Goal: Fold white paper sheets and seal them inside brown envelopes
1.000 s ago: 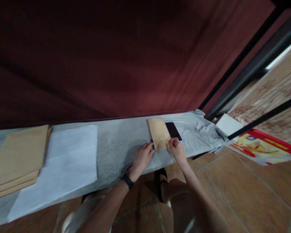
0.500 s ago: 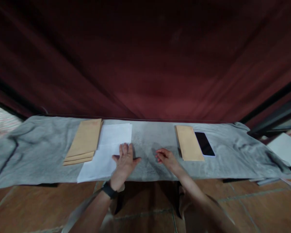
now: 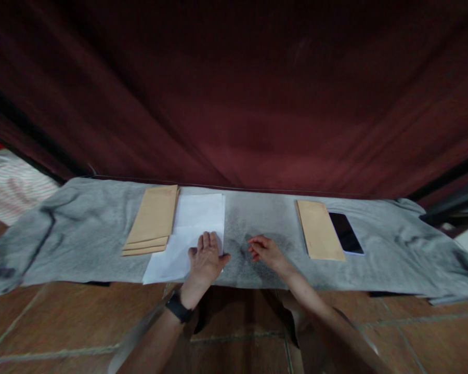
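My left hand (image 3: 207, 257) lies palm down with its fingers stretched out, over the lower right part of some white paper sheets (image 3: 167, 264). Its thumb reaches past the paper's right edge. A stack of brown envelopes (image 3: 152, 218) overlaps the sheets on their left side. My right hand (image 3: 265, 251) is over the grey cloth between the paper and a second brown envelope stack (image 3: 320, 231). Its fingers are curled together, and nothing shows in them. A dark-screened phone (image 3: 346, 234) lies against the right side of that second stack.
A wrinkled grey cloth (image 3: 257, 218) covers the long narrow table. Behind it hangs a dark red curtain (image 3: 234, 114). Striped fabric (image 3: 15, 182) is at the far left. Brown floor tiles (image 3: 70, 322) show below the front edge.
The view has turned slightly left, so the things on the table appear farther right. The left hand stays spread over the paper and the right hand stays curled; neither has taken hold of anything visible.
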### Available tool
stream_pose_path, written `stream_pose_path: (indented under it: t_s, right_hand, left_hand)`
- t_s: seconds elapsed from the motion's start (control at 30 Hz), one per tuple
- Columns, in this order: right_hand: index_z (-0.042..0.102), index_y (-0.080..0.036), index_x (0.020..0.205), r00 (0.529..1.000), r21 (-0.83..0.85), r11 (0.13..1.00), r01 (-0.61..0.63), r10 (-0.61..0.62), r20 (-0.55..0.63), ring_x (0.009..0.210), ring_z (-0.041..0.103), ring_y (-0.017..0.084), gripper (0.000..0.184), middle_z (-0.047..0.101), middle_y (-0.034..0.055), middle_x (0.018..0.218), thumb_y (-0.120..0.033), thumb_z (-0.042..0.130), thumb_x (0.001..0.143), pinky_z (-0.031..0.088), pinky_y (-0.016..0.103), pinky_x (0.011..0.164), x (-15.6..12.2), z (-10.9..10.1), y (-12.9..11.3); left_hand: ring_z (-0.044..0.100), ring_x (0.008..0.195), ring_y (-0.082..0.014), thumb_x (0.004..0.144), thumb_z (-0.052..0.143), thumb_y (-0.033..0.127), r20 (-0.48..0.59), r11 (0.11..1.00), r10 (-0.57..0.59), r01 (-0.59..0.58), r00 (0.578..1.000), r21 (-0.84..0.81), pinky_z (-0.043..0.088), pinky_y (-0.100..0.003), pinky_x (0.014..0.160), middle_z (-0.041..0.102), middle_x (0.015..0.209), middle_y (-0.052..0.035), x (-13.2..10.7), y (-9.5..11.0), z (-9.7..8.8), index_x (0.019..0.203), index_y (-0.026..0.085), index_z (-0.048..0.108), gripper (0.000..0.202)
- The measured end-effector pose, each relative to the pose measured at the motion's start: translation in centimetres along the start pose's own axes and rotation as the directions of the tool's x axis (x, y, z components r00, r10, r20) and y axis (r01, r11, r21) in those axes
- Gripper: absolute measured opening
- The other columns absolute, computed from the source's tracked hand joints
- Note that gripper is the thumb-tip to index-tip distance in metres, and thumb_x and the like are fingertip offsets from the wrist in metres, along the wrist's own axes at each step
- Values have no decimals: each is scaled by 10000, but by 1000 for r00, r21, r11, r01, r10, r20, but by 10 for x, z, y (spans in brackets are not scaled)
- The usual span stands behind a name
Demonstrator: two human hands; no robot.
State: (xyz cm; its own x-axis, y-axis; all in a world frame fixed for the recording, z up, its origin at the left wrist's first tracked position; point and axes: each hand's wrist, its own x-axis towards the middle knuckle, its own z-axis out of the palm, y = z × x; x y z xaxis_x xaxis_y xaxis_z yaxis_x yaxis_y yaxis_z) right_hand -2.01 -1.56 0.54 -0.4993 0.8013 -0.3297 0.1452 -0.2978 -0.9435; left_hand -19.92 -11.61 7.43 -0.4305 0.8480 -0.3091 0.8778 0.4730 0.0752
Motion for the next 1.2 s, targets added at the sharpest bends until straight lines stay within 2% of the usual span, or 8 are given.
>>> stream_pose_path:
  t_s: [0.2,0.43,0.6,0.73,0.87,1.0,1.2]
  right_hand:
    - [696,-238,882,1000,-36,999,-4,4,7,592,626,145,141,681,-15,699,-355,662,811,531,258,528,0,2,-3]
    - [710,-265,873,999,-98,994,48,-48,4,617,644,161,139,693,-16,712,-379,651,821,539,266,538,-3,3,-3]
    - [720,-271,879,998,-120,991,63,-64,-1,621,647,172,139,698,-13,717,-349,618,825,541,281,539,-2,4,-1]
    - [720,-278,870,1000,-125,992,22,-24,-9,618,640,172,141,703,-10,733,-381,642,815,552,302,563,-1,6,-2]
    - [728,-253,874,996,28,999,-18,16,88,659,659,166,225,731,4,800,-439,740,749,580,320,632,-4,19,-9]
    - [758,-225,951,982,254,967,-34,-16,190,840,699,187,366,766,44,967,-464,826,682,599,354,802,-11,40,-17]
    - [769,-196,929,974,380,923,-63,-27,226,892,710,196,347,767,59,1011,-402,856,663,580,374,888,-15,62,-21]
  left_hand:
    - [228,1538,-335,900,563,440,36,1000,22,-21,999,-17,311,-544,1156,208,1659,-238,-2,-2,-6,1560,104,290,789]
    - [211,1545,-318,857,607,530,64,995,68,-63,996,-76,288,-537,1175,215,1669,-191,0,-12,-9,1546,162,325,830]
    - [277,1523,-298,853,616,421,11,998,32,-31,999,-61,295,-511,1171,251,1658,-192,0,-14,-7,1547,171,329,792]
    - [260,1528,-304,851,586,405,11,998,36,-35,999,-57,292,-517,1168,253,1657,-195,0,-13,-6,1549,153,322,787]
    - [234,1539,-294,840,593,409,44,999,31,-29,999,-45,280,-509,1178,223,1666,-189,1,-15,-7,1546,140,333,798]
    - [227,1540,-316,778,668,459,78,997,63,-60,995,-41,281,-518,1175,203,1674,-181,4,-22,-6,1558,165,311,907]
    - [171,1553,-347,669,755,502,140,992,124,-120,982,-38,245,-524,1189,110,1688,-186,9,-38,-1,1591,187,228,1108]
